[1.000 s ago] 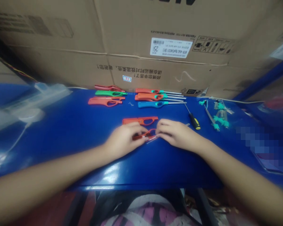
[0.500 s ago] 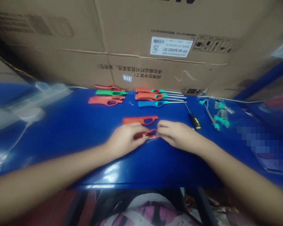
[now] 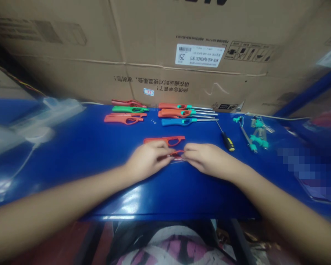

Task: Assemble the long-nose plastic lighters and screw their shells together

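Between my two hands is a red-orange lighter casing [image 3: 178, 154], mostly covered by fingers. My left hand [image 3: 149, 158] is closed on its left end, and my right hand [image 3: 200, 156] pinches the right end. A thin clear strip of something shows beneath it, too small to name. Just beyond my hands lies another orange lighter casing [image 3: 165, 140] with a trigger loop, partly hidden behind my left hand. A black and yellow screwdriver [image 3: 227, 141] rests to the right of my right hand.
At the back lie a green lighter casing [image 3: 130, 109], an orange casing [image 3: 124, 118], and a blue lighter [image 3: 179, 122] beside orange lighters [image 3: 173, 113] with metal tubes. Teal lighter parts [image 3: 259, 138] sit right. A power strip [image 3: 55, 114] stands left; a cardboard box [image 3: 85, 81] walls the back.
My left fingers have closed further over the casing, covering more of its left part. My right hand stays nearly in place at the other end.
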`<action>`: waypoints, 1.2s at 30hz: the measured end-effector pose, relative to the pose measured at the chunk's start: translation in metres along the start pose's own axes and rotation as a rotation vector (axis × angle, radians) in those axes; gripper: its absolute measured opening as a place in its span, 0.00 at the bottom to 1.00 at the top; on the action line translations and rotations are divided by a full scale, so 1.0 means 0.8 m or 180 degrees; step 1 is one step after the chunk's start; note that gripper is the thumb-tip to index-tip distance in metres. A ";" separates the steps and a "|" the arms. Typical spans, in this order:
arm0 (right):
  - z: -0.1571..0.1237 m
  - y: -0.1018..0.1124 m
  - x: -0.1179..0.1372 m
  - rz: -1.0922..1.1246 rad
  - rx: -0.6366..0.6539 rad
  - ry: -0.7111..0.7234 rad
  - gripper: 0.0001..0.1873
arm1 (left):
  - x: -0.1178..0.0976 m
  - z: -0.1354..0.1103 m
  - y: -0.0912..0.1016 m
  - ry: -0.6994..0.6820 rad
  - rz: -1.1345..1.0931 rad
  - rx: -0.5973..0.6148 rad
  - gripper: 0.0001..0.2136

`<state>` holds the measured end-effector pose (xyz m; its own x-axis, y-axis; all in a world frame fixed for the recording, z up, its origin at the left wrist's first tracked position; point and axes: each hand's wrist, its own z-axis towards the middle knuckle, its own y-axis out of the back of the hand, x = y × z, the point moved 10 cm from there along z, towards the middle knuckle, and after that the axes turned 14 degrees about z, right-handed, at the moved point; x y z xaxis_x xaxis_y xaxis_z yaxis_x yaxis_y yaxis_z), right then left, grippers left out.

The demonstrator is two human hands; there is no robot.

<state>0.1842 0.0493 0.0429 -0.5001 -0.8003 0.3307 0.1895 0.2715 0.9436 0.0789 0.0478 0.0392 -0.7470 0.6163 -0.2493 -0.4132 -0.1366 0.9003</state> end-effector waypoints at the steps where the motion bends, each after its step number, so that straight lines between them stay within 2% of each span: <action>1: 0.000 0.000 0.000 0.0014 -0.0001 0.0011 0.11 | 0.000 0.000 0.000 -0.0027 0.0012 -0.0008 0.11; 7: 0.000 -0.001 -0.002 0.0050 -0.0056 0.0003 0.11 | 0.000 0.002 -0.004 -0.0084 0.0000 0.0065 0.12; 15: 0.002 0.006 -0.007 0.0738 -0.0247 0.0003 0.08 | 0.004 0.004 -0.015 -0.0189 -0.0529 0.0335 0.12; 29: 0.009 -0.001 -0.006 0.0503 -0.0201 -0.0159 0.09 | 0.000 0.006 -0.012 -0.0135 -0.0445 0.0378 0.13; 36: 0.008 0.003 -0.009 0.0593 -0.0265 -0.0301 0.07 | 0.001 0.004 -0.010 -0.0197 -0.0298 0.0210 0.14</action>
<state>0.1831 0.0593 0.0432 -0.5262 -0.6857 0.5030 0.3532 0.3618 0.8627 0.0834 0.0519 0.0331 -0.6724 0.6709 -0.3127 -0.4429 -0.0262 0.8962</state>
